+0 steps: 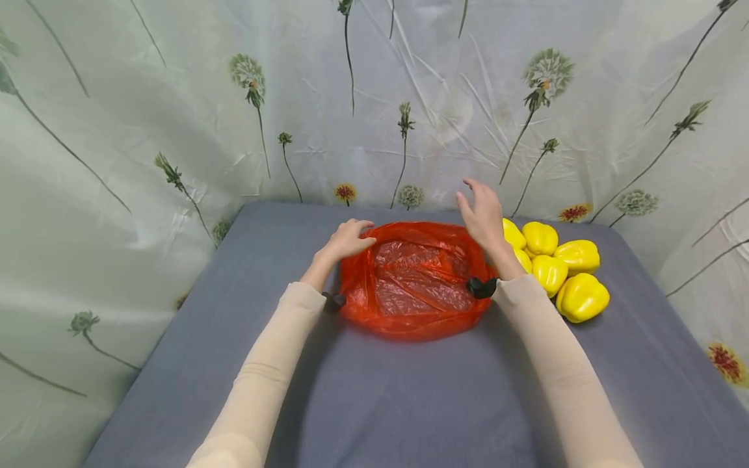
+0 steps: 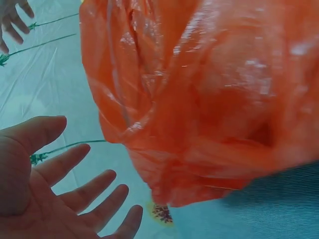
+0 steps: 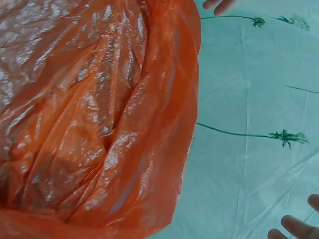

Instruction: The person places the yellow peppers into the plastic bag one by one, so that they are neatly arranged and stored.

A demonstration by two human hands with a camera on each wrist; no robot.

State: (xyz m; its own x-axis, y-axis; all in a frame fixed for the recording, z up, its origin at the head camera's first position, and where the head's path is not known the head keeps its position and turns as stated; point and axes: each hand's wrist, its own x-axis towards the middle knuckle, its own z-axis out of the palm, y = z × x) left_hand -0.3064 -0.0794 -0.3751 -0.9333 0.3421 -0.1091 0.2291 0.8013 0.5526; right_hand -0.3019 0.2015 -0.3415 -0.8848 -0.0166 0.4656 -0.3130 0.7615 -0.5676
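A red plastic bag point(image 1: 421, 279) sits with its mouth spread wide on the grey cloth surface point(image 1: 409, 403). My left hand point(image 1: 349, 239) hovers at the bag's left rim; in the left wrist view its fingers point(image 2: 82, 199) are spread and hold nothing. My right hand point(image 1: 483, 211) is raised above the bag's far right corner, its fingers loosely extended around nothing. Only fingertips point(image 3: 296, 226) of that hand show in the right wrist view, beside the bag point(image 3: 149, 124). Several yellow bell peppers point(image 1: 582, 298) lie in a cluster right of the bag, partly hidden by my right forearm.
A pale curtain point(image 1: 374, 143) printed with dandelions hangs behind the table and along both sides. Dark wrist straps point(image 1: 482, 287) sit near the cuffs. The grey surface stretches left of the bag and in front of it.
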